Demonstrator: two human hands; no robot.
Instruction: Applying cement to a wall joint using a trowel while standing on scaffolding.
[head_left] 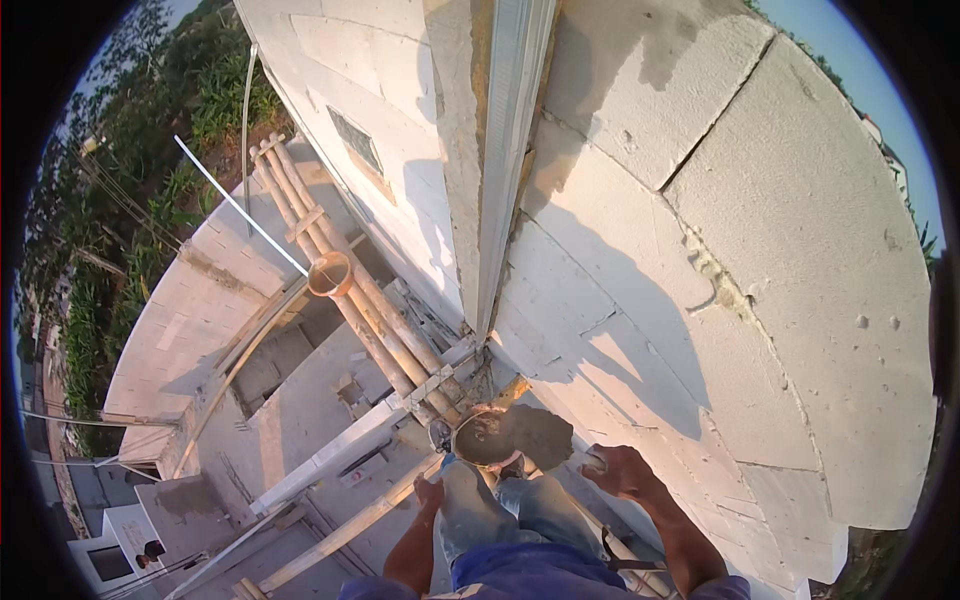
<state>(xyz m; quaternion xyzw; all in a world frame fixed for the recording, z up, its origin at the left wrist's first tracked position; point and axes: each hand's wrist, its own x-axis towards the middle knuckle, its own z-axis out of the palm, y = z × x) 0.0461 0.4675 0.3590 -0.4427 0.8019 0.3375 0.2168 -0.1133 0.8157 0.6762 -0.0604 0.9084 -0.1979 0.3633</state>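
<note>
I stand high on a scaffold and look down past my jeans-clad legs point(500, 520). A round pan of grey mortar point(487, 438) sits by my feet against the block wall point(760, 250). My left hand point(430, 492) is curled beside my left knee, right at a slanting wooden plank point(340, 530); whether it grips the plank is unclear. My right hand point(620, 470) rests against the wall with bent fingers, a small pale thing at its fingertips. A dark wet patch of mortar point(545, 432) marks the wall between pan and right hand.
A grey plastered column edge point(490, 170) runs up the wall corner. Bamboo scaffold poles point(350, 290) and an orange pipe opening point(330, 273) drop away to the left. Far below lie concrete roofs point(200, 300), timber pieces and green plants point(120, 200).
</note>
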